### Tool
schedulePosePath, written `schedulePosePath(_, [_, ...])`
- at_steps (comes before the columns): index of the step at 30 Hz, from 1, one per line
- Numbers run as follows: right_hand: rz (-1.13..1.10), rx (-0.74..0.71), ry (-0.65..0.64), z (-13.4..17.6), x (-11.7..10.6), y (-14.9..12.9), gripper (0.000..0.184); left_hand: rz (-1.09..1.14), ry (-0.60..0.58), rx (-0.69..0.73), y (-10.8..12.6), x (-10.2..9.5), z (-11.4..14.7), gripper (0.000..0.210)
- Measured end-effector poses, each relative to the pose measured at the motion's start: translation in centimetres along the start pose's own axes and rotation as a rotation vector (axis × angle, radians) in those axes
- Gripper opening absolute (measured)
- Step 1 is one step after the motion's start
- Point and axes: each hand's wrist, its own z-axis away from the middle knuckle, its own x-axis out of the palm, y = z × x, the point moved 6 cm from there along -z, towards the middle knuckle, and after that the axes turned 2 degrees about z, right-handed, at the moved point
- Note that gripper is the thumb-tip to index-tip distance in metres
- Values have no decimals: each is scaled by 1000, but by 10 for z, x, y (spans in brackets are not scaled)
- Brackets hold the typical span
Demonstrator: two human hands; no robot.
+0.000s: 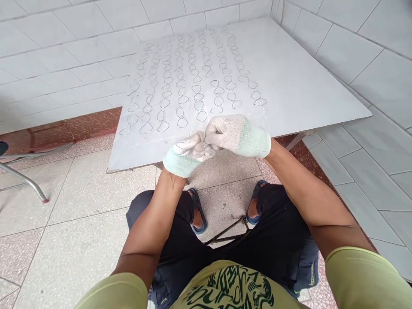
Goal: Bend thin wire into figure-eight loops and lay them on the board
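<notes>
Both my hands wear white knit gloves with pale green cuffs and meet over the front edge of the white table. My left hand (191, 150) is closed on a thin dark wire (182, 143) that loops out over the glove. Pinched against it, the fingers of my right hand (227, 133) grip the same wire; the exact hold between the fingertips is hidden. On the table just beyond, figure-eight wire loops (182, 117) lie in several rows reaching to the back.
The white table (309, 86) stands against tiled walls (350, 38) behind and to the right. A metal chair leg (32, 182) juts in at the left. My feet in blue sandals (199, 214) are below, beside a dark metal bar (225, 236) near the floor.
</notes>
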Motion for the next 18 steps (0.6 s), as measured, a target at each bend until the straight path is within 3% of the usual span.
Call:
schedulePosePath(6, [116,-31,1,-2,0,-3,28,69,66,-70,-2,6,7,40])
schedulePosePath(10, [127,16,-31,0,-8,1,32,127,-58,-62,1,21,5,42])
schedulePosePath(14, [132,16,-33,5,-20,3,38,51,-165,-47,13,23,-2,28])
schedulePosePath(18, [161,35,14,6,-31,6,38,-124,-112,7,27,12,-1,51])
